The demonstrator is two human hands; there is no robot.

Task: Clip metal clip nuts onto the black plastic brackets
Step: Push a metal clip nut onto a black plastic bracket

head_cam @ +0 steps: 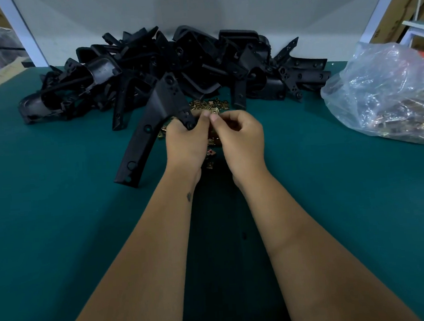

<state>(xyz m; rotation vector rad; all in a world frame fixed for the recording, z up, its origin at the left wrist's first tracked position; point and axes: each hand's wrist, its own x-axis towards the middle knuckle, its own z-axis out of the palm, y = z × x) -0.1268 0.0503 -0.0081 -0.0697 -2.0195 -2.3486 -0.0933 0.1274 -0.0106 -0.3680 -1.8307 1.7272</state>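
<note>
Just right of the bracket [154,119] tab my left hand [183,142] grips, my right hand [239,138] pinches a clip nut [214,116].

Dim, cool, wide-angle view with soft detail

The green table [60,219] is evenly but weakly lit, with a dark shadow between the forearms. The black brackets [170,68] merge into one mass with faint sheen on a few curves. The plastic bag [385,95] catches pale glare. The edges bow outward, and the near forearms and the far corners are soft.
</note>
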